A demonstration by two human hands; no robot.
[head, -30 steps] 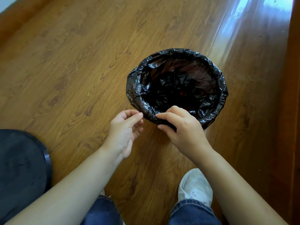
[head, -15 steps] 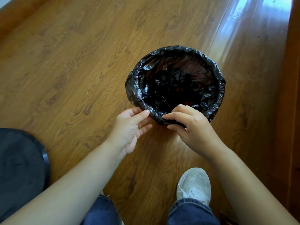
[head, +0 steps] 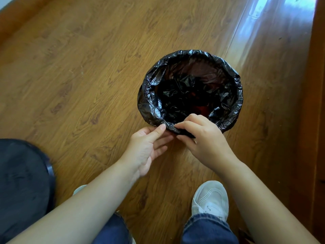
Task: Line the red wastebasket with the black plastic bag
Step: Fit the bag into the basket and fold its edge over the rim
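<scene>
A crinkled black plastic bag [head: 151, 95] covers the round wastebasket on the wooden floor, folded over the whole rim. Only a dark red patch of the wastebasket [head: 201, 109] shows through the bag inside. My right hand [head: 202, 138] pinches the bag's folded edge at the near rim. Just left of it, my left hand [head: 149, 147] has its fingers apart, palm up, with the thumb tip touching that same edge.
A dark round object [head: 21, 187] lies on the floor at the lower left. My white shoe [head: 210, 199] and jeans legs are at the bottom. A wooden baseboard [head: 316, 120] runs along the right side.
My left hand moved right, from apart from the bag to touching its near rim. My right hand kept its pinch on the edge. The view shifted slightly.
</scene>
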